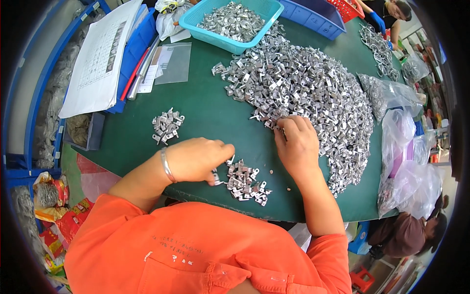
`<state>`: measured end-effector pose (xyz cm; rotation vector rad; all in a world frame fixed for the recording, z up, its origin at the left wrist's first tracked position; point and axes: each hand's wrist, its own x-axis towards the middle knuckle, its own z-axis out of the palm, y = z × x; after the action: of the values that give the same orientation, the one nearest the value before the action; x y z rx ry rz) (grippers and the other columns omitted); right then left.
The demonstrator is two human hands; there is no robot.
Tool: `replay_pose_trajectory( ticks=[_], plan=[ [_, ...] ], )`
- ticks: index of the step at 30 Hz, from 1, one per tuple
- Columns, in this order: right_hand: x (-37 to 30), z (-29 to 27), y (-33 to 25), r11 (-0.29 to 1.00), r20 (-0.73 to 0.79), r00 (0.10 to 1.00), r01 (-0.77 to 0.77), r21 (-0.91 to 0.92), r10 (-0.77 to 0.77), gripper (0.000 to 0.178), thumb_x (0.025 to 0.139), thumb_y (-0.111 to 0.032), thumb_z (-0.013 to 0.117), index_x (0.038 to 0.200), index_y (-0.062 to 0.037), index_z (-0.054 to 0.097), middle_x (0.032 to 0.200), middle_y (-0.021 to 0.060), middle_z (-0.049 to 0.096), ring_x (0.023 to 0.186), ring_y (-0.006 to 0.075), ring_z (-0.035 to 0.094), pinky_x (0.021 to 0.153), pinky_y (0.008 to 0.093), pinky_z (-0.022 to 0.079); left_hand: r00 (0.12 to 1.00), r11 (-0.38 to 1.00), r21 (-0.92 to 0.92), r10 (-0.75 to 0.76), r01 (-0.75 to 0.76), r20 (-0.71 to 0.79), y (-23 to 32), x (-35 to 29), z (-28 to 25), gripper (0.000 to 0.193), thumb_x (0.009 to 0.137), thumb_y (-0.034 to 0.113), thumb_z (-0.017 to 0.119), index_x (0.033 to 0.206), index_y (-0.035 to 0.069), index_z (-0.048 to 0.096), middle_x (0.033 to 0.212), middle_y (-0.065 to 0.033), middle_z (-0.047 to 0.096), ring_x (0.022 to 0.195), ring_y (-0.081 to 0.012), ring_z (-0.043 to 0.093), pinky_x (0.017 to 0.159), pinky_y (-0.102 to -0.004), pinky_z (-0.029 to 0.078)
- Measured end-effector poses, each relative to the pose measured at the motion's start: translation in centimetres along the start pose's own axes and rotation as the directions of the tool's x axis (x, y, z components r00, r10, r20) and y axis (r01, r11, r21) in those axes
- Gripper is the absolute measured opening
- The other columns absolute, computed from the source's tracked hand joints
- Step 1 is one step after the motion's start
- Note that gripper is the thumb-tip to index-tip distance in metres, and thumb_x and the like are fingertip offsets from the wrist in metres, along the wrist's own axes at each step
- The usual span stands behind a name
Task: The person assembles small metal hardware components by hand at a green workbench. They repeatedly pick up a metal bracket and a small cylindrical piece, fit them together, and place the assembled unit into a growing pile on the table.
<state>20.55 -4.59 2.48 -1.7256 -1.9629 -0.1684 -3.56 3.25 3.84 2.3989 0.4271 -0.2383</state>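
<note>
A large heap of small silver metal brackets (pixel 313 83) covers the right half of the green table. At its near left edge, my right hand (pixel 299 144) has its fingers closed in a pinch on a small bracket. My left hand (pixel 200 159), with a bangle on the wrist, is curled beside a small pile of brackets (pixel 245 182) near the table's front edge. Bits of metal show at its thumb and fingertips, so it holds brackets, partly hidden by the fingers. Farther left lies another small pile of brackets (pixel 167 126), touched by neither hand.
A teal basket (pixel 215 41) of metal parts stands at the back, beside a blue bin (pixel 313 19). Papers (pixel 95 59) lean on a blue tray at left. Plastic bags (pixel 404 166) line the right edge. A blue-gloved person (pixel 377 20) works at the far right by metal rings (pixel 377 49).
</note>
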Motion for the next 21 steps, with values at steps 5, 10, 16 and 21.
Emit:
replay_pose_trajectory(
  ticks=[5,10,16,21],
  plan=[
    [-0.5,-0.3,-0.2,0.519,0.260,0.883,-0.445,0.730,0.392,0.022,0.082,0.005,0.069,0.102,0.0021,0.061,0.097,0.0087,0.067,0.086,0.0131,0.066,0.074,0.0240,0.053,0.989,0.930,-0.348,0.080,-0.119,-0.124,0.1,1.7,0.7,0.042,0.066,0.008,0.083,0.097,0.002,0.055,0.087,-0.0118,0.060,0.067,-0.0227,0.064,0.060,-0.0330,0.052],
    [-1.5,0.1,-1.1,-0.005,0.273,0.919,-0.283,0.959,0.284,0.032,0.083,0.015,0.061,0.112,0.0030,0.053,0.102,0.0188,0.065,0.094,0.0215,0.066,0.083,0.0313,0.056,0.949,0.758,-0.643,-0.113,-0.111,-0.296,1.0,2.6,0.5,0.034,0.076,0.007,0.080,0.100,0.000,0.057,0.089,-0.0095,0.063,0.072,-0.0129,0.065,0.062,-0.0264,0.053],
    [-2.1,0.4,-2.1,-0.052,0.292,0.936,-0.287,0.957,0.196,0.034,0.083,0.015,0.062,0.112,0.0018,0.051,0.105,0.0183,0.065,0.095,0.0198,0.066,0.081,0.0294,0.056,0.887,0.348,-0.888,-0.241,-0.299,-0.394,1.8,3.0,2.2,0.017,0.086,-0.004,0.066,0.102,-0.006,0.059,0.093,-0.0122,0.066,0.079,-0.0158,0.069,0.068,-0.0268,0.058],
    [-2.3,0.3,-1.4,-0.025,0.494,0.854,-0.497,0.867,0.164,0.020,0.088,0.006,0.061,0.108,0.0030,0.060,0.095,0.0120,0.068,0.083,0.0151,0.067,0.066,0.0241,0.054,0.882,0.301,-0.914,-0.302,-0.271,-0.361,2.1,2.8,1.8,0.016,0.088,-0.003,0.065,0.103,-0.007,0.061,0.092,-0.0119,0.067,0.076,-0.0157,0.068,0.067,-0.0263,0.058]
  ],
)
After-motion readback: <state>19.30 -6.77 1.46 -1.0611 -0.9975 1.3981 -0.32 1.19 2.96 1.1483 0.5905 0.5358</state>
